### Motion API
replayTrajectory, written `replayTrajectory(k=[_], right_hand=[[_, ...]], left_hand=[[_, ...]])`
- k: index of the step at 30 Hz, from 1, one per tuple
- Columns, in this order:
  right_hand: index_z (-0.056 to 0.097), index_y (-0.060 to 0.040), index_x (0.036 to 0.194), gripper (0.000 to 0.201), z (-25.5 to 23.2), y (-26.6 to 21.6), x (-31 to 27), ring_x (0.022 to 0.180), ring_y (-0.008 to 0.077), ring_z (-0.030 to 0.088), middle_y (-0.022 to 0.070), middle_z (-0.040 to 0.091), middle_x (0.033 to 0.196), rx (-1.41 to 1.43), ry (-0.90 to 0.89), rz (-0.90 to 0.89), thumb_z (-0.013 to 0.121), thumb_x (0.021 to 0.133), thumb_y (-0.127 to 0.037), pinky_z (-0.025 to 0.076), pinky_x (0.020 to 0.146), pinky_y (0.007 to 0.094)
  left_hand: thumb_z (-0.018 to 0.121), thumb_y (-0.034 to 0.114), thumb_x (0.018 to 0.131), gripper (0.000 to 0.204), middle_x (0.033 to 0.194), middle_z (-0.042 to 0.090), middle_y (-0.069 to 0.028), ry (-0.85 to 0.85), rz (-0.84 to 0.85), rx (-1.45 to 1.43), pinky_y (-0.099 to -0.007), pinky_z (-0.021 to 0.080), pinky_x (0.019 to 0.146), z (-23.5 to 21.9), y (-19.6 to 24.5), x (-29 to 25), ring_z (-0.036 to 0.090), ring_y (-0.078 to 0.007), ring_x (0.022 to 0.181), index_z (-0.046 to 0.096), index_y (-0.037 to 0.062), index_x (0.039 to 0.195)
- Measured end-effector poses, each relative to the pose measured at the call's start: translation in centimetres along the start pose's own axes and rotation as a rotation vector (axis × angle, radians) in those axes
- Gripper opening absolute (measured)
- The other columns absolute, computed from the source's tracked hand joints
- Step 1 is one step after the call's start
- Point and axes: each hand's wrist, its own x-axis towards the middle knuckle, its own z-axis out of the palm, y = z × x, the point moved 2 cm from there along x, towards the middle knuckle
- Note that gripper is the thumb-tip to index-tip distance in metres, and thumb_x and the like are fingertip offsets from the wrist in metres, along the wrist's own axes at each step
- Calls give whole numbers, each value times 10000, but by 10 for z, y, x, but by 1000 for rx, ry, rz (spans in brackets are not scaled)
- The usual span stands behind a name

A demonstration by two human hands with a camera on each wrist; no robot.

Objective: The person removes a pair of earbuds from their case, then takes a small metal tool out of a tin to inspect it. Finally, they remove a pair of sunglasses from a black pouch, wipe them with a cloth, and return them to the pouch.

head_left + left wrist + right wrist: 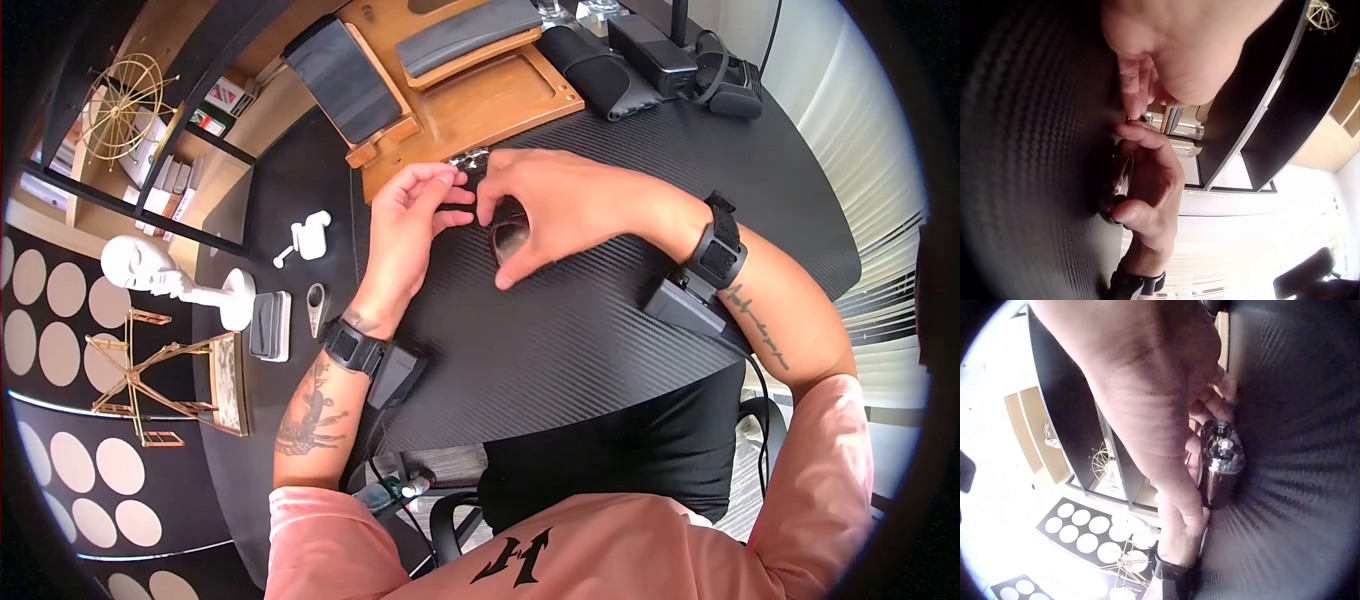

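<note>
My right hand point(575, 205) arches over a dark glossy object point(510, 238) low over the black desk, its thumb and fingers curled round the sides. This object has a reddish-brown rim and a see-through, lens-like face; in the right wrist view the shiny dark piece point(1222, 447) carries round, glinting spots. My left hand point(405, 225) is close on the left, fingers bent and thumb near the index fingertip, right at the right hand's fingertips. A black-and-white patterned piece point(470, 160) shows just beyond the fingers. I cannot tell whether the left fingers pinch anything.
Beyond the hands lies a wooden organizer point(500, 95) with a dark slab point(355, 85). A black case point(600, 75) and black box point(650, 55) sit back right. At left are a white earbud case point(312, 235), a metal ring-ended piece point(317, 305) and a white bust point(235, 300).
</note>
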Motion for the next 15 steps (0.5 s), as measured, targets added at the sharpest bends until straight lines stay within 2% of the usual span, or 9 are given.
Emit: replayTrajectory(k=[3,5,7,8,10,12,13,14,15], right_hand=[[660,-22,965,531,1,-4,-1,1008,318,576,176,591,1023,-10,-67,-41,800,619,-400,470,849,377],[667,-17,963,520,4,-3,0,988,329,595,178,625,980,-23,-37,-62,796,624,-390,474,859,381],[678,-4,935,499,7,2,3,919,324,632,176,662,911,33,78,-19,788,634,-387,495,817,384],[678,-4,935,499,9,5,5,919,324,632,176,662,911,33,80,-18,788,634,-387,495,817,384],[684,5,898,449,8,15,8,838,299,663,167,680,833,104,184,96,781,652,-358,515,762,370],[685,4,895,421,6,20,9,822,281,667,166,681,834,181,221,127,778,664,-334,517,746,357],[686,4,893,393,5,22,10,806,264,671,165,682,835,258,255,158,775,675,-310,519,731,344],[686,4,903,351,7,21,11,778,250,670,160,684,815,278,263,82,769,696,-267,516,731,332],[686,4,903,351,7,22,10,778,250,670,160,684,815,277,265,82,769,696,-267,516,731,332]], left_hand=[[540,109,936,174,1007,628,-110,-18,11,-23,-269,536,690,-1,-1,0,627,-148,841,574,-11,1057],[541,109,935,171,1004,628,-106,-20,6,-13,-266,533,685,1,2,-1,625,-146,839,575,-7,1057],[542,108,934,169,1001,629,-102,-27,1,-1,-263,530,681,2,3,-2,623,-143,837,577,-2,1057],[544,118,935,179,1000,629,-94,-43,13,8,-255,525,682,3,3,-2,617,-137,840,577,2,1067],[546,128,935,189,998,630,-86,-61,23,18,-247,520,684,4,4,-3,611,-130,842,577,6,1077],[595,104,903,226,1039,617,-75,-171,48,101,-238,515,718,8,7,-6,595,-118,909,572,6,1105],[595,104,903,226,1039,617,-75,-172,49,103,-238,515,718,9,6,-6,595,-118,909,572,6,1105],[622,83,880,257,1060,607,-67,-228,116,175,-240,513,736,12,5,-7,585,-115,942,568,7,1120],[648,63,858,295,1080,598,-60,-283,183,247,-242,510,755,15,6,-8,576,-112,976,565,7,1135]])
